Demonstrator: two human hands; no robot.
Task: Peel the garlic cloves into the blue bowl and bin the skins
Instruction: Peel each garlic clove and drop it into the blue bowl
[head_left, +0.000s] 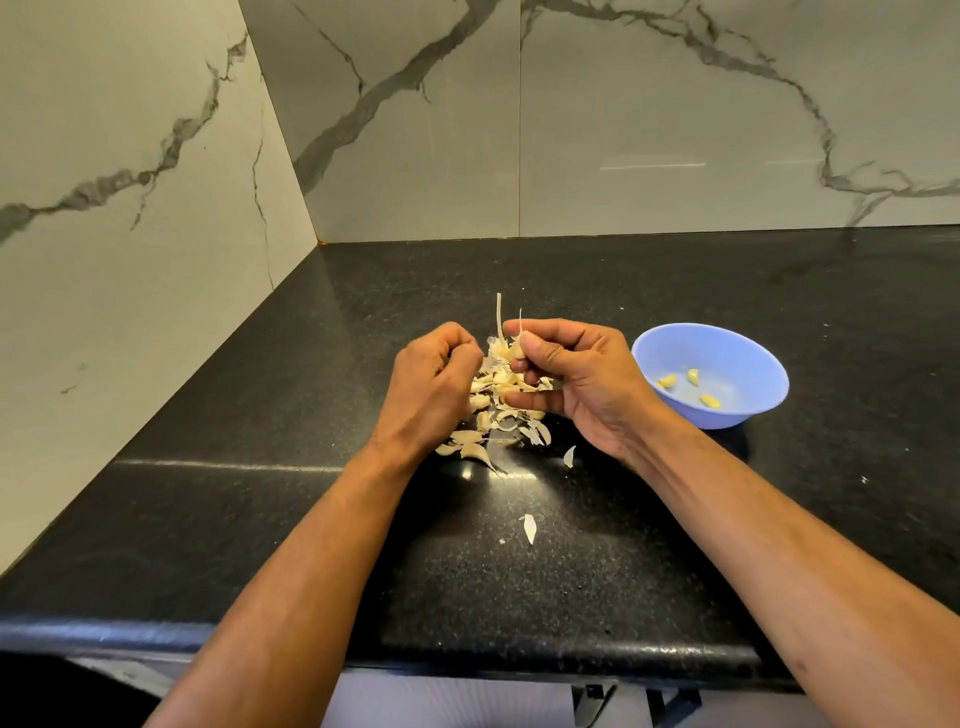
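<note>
A pile of unpeeled garlic cloves and loose skins (493, 410) lies on the black counter between my hands. My right hand (576, 379) pinches one garlic clove (517, 349) between thumb and forefinger above the pile, with thin strips of skin sticking up from it. My left hand (434, 384) hovers at the left of the pile with its fingers curled; what its fingertips hold is hidden. The blue bowl (748, 364) stands to the right of my right hand, with three peeled cloves (691, 387) inside.
Stray skins (529, 527) lie nearer to me on the black counter (260, 493). Marble walls meet in a corner behind the pile. The counter's front edge runs below my forearms. No bin is in view.
</note>
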